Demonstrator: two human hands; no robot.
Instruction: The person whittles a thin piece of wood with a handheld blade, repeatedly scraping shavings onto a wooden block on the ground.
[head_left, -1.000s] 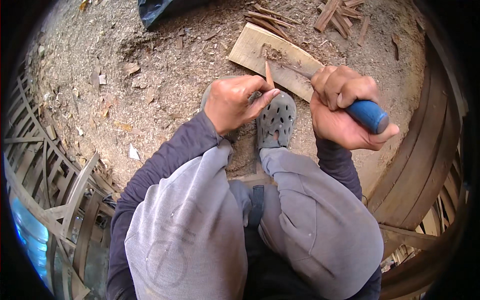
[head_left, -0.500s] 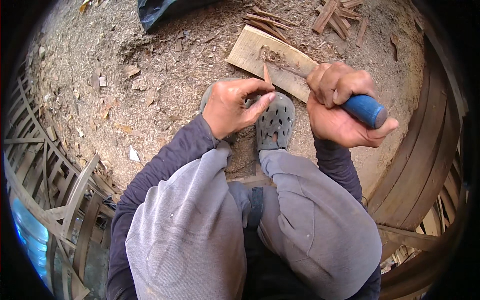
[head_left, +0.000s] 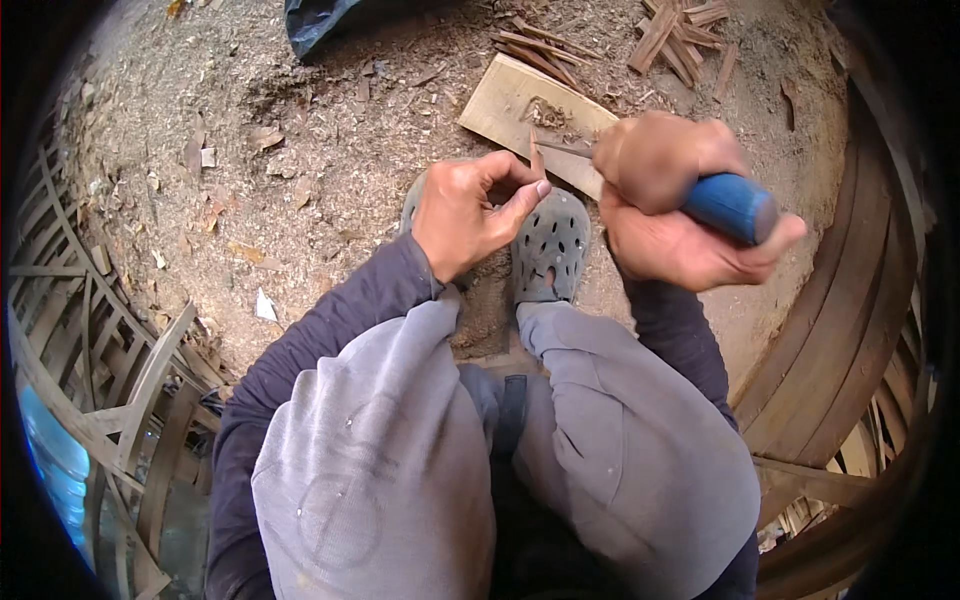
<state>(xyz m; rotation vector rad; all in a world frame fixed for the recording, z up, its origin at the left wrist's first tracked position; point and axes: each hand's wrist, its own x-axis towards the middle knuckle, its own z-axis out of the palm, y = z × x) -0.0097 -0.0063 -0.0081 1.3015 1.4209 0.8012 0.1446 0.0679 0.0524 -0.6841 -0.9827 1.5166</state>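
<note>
My left hand (head_left: 470,215) pinches a small pointed wooden peg (head_left: 537,160) between thumb and fingers, its tip upward. My right fist (head_left: 670,190) is wrapped round a thick blue handle (head_left: 735,207), its thumb sticking out past the butt end. From that fist a narrow dark blade (head_left: 565,148) reaches left to the peg; it touches or lies just behind it, I cannot tell which. Beneath the blade, a pale wooden board (head_left: 495,105) lies aslant on the ground, with curled shavings (head_left: 548,115) on it. Motion blurs the right fist.
Split wood sticks (head_left: 680,35) lie in a heap beyond the board, with thinner strips (head_left: 540,50) nearer. A dark plastic bag (head_left: 320,20) is at the far edge. Slatted wooden frames (head_left: 130,400) stand left, curved planks (head_left: 830,300) right. My grey clog (head_left: 550,245) is below the peg.
My right hand has shifted slightly left, bringing the blade closer to the peg. My left hand keeps its pinch; the peg now stands more upright.
</note>
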